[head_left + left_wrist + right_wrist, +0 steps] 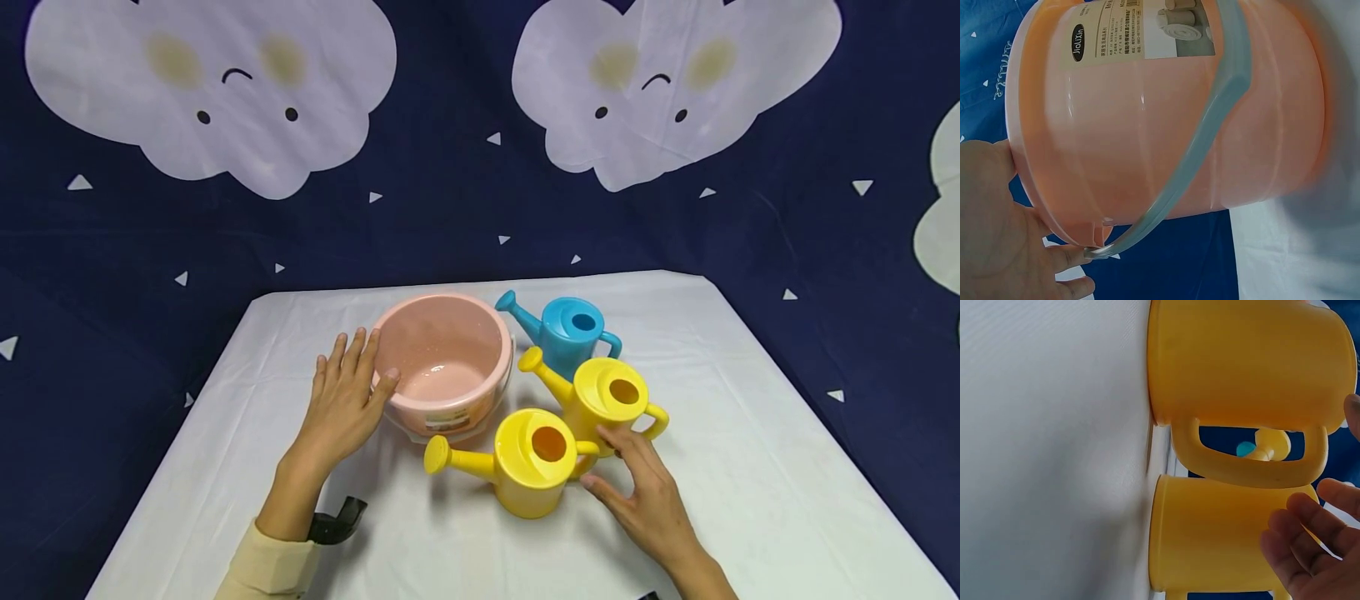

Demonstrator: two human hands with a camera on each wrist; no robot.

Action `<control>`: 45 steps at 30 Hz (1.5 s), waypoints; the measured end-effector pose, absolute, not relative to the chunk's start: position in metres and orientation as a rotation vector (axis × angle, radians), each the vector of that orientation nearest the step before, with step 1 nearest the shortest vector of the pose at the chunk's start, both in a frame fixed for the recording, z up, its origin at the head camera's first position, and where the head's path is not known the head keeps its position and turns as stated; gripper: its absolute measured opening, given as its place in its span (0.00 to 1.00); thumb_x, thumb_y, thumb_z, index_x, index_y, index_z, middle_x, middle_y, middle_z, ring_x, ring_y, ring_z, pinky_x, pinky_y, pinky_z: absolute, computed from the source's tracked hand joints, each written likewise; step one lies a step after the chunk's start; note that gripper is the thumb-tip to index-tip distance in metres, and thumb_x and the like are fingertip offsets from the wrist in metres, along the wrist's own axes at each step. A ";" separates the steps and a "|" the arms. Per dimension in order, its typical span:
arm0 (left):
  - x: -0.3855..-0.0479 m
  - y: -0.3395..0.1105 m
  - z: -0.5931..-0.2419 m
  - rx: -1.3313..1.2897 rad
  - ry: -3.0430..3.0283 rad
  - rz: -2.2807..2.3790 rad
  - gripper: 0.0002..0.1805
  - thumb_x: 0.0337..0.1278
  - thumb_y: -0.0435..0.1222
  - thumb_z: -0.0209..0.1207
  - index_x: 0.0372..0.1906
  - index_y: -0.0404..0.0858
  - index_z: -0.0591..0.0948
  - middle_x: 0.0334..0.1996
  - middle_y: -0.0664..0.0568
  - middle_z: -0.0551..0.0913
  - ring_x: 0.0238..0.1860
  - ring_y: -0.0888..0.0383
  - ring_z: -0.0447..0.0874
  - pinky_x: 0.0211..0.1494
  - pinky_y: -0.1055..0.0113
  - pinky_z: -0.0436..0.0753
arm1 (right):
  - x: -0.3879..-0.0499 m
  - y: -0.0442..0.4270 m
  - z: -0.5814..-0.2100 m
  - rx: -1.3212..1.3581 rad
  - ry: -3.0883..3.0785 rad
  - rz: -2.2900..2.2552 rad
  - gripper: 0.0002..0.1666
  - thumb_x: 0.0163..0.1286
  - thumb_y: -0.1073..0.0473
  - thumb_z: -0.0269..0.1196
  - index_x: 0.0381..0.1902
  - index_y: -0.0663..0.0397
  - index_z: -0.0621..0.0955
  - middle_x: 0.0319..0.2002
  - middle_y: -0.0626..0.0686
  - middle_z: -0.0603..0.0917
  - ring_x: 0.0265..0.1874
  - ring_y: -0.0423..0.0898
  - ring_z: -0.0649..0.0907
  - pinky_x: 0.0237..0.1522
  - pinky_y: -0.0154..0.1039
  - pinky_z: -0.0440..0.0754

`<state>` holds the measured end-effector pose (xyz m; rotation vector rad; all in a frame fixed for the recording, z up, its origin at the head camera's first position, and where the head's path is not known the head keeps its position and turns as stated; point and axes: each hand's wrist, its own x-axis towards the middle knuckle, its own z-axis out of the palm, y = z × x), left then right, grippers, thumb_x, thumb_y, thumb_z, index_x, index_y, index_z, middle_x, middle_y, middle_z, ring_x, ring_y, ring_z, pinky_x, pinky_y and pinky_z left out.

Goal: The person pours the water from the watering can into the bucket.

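Observation:
My left hand (341, 408) lies with straight fingers against the left rim of a pink bucket (442, 350); the left wrist view shows the fingers (1066, 256) near the end of its grey handle (1191, 156). My right hand (648, 500), fingers loosely bent, is beside two yellow watering cans. Its fingertips are at the body of the rear one (600, 383), behind the handle of the front one (525, 475). In the right wrist view the hand (1322, 544) grips nothing; whether it touches a can I cannot tell. Both spouts point left.
Behind the yellow cans stands a blue watering can (566, 333), its spout close to the bucket's right rim. A white cloth (750, 500) covers the table. Dark blue fabric (442, 225) with clouds and small triangles hangs beyond the table's far edge.

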<state>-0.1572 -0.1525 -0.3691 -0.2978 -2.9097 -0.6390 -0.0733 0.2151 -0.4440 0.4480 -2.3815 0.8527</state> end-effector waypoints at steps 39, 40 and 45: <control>-0.158 -0.155 -0.373 -0.291 -2.903 -0.659 0.41 0.69 0.60 0.33 0.75 0.37 0.46 0.76 0.43 0.45 0.77 0.44 0.32 0.74 0.40 0.35 | -0.087 0.212 -0.454 0.393 -2.534 1.266 0.20 0.59 0.62 0.67 0.51 0.52 0.80 0.47 0.46 0.84 0.42 0.32 0.81 0.42 0.31 0.82; -0.158 -0.155 -0.373 -0.291 -2.902 -0.658 0.41 0.69 0.60 0.33 0.75 0.37 0.46 0.76 0.43 0.45 0.77 0.44 0.32 0.74 0.40 0.35 | -0.087 0.212 -0.453 0.383 -2.541 1.280 0.19 0.60 0.61 0.66 0.51 0.51 0.80 0.47 0.46 0.84 0.42 0.31 0.81 0.42 0.31 0.82; -0.158 -0.155 -0.374 -0.288 -2.902 -0.660 0.41 0.69 0.60 0.33 0.75 0.38 0.46 0.76 0.43 0.45 0.77 0.44 0.32 0.74 0.40 0.34 | -0.087 0.213 -0.452 0.333 -2.578 1.364 0.17 0.62 0.58 0.65 0.50 0.46 0.80 0.46 0.44 0.84 0.41 0.31 0.81 0.44 0.32 0.82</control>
